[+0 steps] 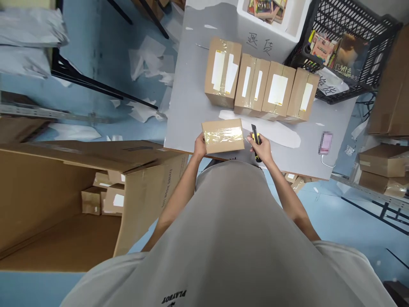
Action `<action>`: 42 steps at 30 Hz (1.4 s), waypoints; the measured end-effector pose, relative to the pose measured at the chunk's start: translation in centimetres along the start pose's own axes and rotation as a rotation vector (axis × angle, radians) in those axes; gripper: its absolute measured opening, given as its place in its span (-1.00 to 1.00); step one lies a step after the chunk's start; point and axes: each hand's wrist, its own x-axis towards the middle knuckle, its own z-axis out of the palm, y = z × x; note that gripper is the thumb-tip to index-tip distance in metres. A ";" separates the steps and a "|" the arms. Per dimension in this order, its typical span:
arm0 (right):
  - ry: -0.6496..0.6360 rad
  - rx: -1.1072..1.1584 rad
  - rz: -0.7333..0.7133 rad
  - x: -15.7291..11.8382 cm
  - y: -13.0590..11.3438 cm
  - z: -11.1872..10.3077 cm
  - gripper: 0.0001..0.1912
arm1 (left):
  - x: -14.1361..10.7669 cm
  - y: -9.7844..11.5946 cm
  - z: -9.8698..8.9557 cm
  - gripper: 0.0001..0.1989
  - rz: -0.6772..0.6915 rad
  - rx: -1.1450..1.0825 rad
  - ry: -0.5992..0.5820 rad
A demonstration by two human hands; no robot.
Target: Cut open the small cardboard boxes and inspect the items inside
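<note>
My left hand grips the left end of a small cardboard box at the near edge of the grey table. Clear shiny tape runs along the box's upper face. In my right hand is a black and yellow box cutter, just right of the box and apart from it. Its dark front end points away from me. Beyond the box, several taped cartons with white labels stand in a row, and a white paper strip lies in front of them.
A white foam bin and a black crate with books stand at the back. A pink device with a cable lies at right. On the lower left, a large open carton holds small boxes. Paper scraps litter the floor.
</note>
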 end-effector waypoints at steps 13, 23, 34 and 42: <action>0.115 -0.185 0.058 -3.3 -1.7 3.1 -0.31 | 1.3 9.8 -3.9 -0.33 0.182 0.301 -0.352; 0.253 -0.886 -0.093 -6.6 -5.9 5.2 -0.40 | 2.3 10.1 -3.6 -0.50 0.160 0.250 -0.481; -0.197 -0.923 -0.003 -8.7 -11.2 13.5 -0.38 | 3.5 9.1 -3.6 -0.57 0.180 0.256 -0.522; -0.193 -1.041 0.067 -9.4 -12.6 15.5 -0.39 | 3.6 8.7 -3.1 -0.65 0.113 0.216 -0.517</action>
